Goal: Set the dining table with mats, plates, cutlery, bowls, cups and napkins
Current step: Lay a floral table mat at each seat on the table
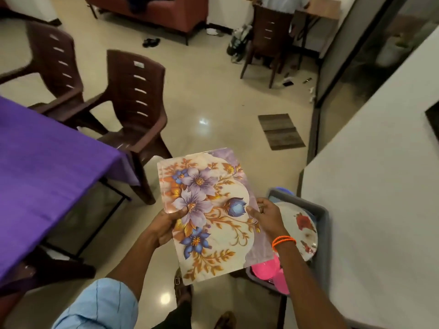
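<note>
Mats [209, 210], floral, stacked: likely thin, light, flexible, glossy and slippery. Left hand [166, 224] and right hand [266, 218] pinch opposite edges; keep both-edge hold.

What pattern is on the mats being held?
Purple and blue flowers with orange-gold leaves on a cream ground, on the mats; head view.

No lettering, brand or number can be read anywhere in this view. The pale sticker [138, 64] on the nearer chair back [137, 91] is too blurred to make out
</note>
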